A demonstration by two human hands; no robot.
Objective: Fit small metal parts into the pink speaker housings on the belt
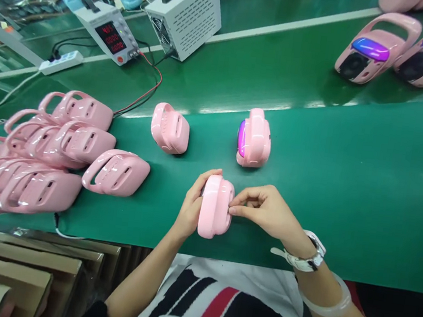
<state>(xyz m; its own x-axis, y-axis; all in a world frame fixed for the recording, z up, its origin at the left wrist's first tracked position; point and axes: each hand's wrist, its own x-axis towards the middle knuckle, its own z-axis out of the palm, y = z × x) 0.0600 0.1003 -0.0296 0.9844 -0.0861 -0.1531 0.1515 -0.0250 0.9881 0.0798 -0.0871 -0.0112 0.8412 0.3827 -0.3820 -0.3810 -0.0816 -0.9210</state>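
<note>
My left hand (pixel 190 208) is wrapped around the left side of a pink portable speaker (pixel 210 208), its handle toward me, held just above the green bench. My right hand (pixel 262 207) pinches with thumb and forefinger at the speaker's right side; what is between the fingertips, if anything, is too small to make out. Just beyond stands another pink speaker (pixel 257 139) with its purple light panel lit. To the left of that sits a further pink speaker (pixel 170 130), its slotted back showing.
Several pink speakers (pixel 51 192) crowd the bench's left end, one (pixel 118 172) slightly apart. Behind are a power supply (pixel 109 33) with red digits, a grey vented box (pixel 189 15) and red-black leads (pixel 154 86). Lit speakers (pixel 370 49) stand back right. Cardboard (pixel 27 259) is stacked lower left.
</note>
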